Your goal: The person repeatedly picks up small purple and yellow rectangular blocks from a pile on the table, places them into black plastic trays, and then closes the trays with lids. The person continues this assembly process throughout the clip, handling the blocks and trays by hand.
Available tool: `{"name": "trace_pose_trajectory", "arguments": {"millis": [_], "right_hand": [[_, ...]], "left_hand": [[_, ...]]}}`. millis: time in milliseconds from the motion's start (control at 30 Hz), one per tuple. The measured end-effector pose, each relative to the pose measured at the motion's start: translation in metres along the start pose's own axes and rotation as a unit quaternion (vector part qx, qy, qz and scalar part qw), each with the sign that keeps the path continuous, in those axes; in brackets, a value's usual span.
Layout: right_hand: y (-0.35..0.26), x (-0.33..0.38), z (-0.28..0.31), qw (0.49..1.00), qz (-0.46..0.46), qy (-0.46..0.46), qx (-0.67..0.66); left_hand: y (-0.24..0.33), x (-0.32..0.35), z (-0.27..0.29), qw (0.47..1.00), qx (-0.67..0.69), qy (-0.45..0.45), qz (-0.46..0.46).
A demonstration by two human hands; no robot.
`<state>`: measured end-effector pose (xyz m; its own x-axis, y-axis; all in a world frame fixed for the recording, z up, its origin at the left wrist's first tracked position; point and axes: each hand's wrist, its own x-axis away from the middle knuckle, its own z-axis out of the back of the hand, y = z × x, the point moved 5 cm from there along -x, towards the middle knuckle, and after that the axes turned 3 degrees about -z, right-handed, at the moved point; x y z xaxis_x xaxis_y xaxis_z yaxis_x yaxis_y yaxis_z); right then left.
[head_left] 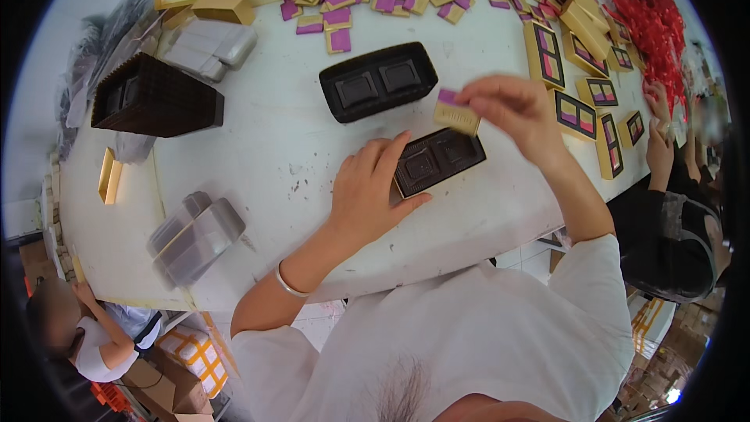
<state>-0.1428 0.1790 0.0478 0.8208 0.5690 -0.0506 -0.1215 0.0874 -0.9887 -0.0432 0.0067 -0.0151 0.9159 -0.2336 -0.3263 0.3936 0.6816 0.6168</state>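
Observation:
My left hand [369, 187] grips the left end of a small gold box [439, 161], thumb along its near side and fingers at its far side. Inside the box sits a black plastic tray with two square hollows, both without a piece in them. Between the fingertips of my right hand [512, 113] is a small flat wrapped piece [455, 116], purple at one end and gold on the rest. It hangs tilted just above the box's far right edge. Beyond the box lies a larger stack of black trays [378, 84], also with two hollows.
Purple-and-gold wrapped pieces [337, 19] and red ones lie heaped at the back. Filled gold boxes [576, 115] crowd the right, beside red shredded filler [648, 27]. Left are stacked black trays [152, 98], clear plastic lids [199, 238] and a gold sleeve [109, 176]. Other people sit at both sides.

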Motion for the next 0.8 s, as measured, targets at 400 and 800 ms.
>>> {"name": "trace_pose_trajectory", "arguments": {"millis": [400,800], "right_hand": [[0.007,0.041,-0.078,0.853,0.248,-0.089,0.452],[0.019,0.016,-0.048,0.953,0.086,-0.144,0.253]], "left_hand": [[0.008,0.005,-0.007,0.998,-0.049,0.028,-0.024],[0.014,-0.001,0.000,0.996,-0.076,0.028,-0.030]]}}
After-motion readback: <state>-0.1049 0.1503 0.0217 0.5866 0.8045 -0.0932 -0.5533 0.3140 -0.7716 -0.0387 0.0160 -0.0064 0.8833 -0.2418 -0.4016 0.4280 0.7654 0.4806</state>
